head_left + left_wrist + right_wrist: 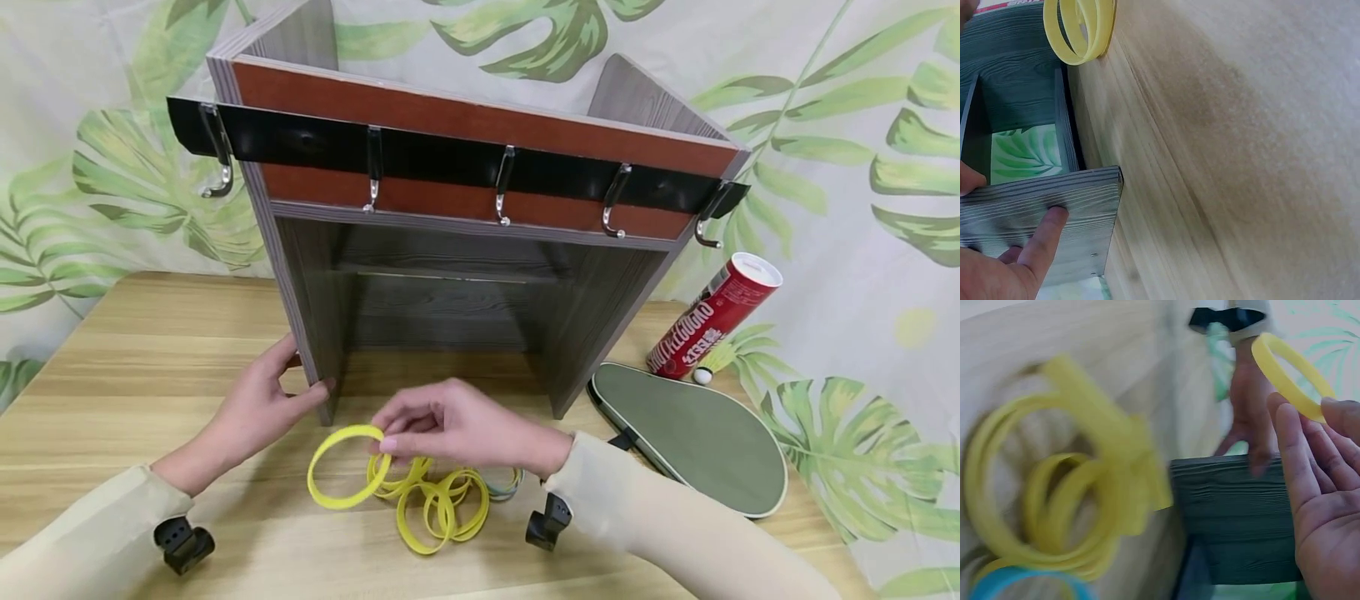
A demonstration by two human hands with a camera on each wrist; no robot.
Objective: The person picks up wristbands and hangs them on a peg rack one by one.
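Right-hand grip (465, 425) is closed to a pinch, with one yellow band (341, 503) held by its rim between thumb and fingertips. That band is held up off the table (150, 350), near the foot of the left side panel (292, 283) of a grey wood-grain unit (450, 312). In the right wrist view it's seen clear of the pile of yellow bands (1129, 469), which is heaped loosely on the tabletop, loops crossed over each other. A blue band (1016, 573) is tucked in at the edge of that pile. It's a bit blurry there, so the exact count of loops can't be told.

Left-hand grip (255, 400) is parted by just about the thickness of a board: the left side panel is held low down, thumb brought round to the inside and the index finger laid against the outer face.

Across the unit's front, a reddish-brown board (450, 96) is crossed by a black strip (300, 142), and five metal hooks (503, 185) are fitted along it. Over on the right, a green case (697, 442) is laid on the table, with a red canister (712, 321) and a shuttlecock (705, 375) placed just behind it. Everything is backed by a leaf-print cloth (150, 183). Pale sleeves (97, 525) are worn on both arms, and a small black camera (183, 546) is strapped at each wrist.
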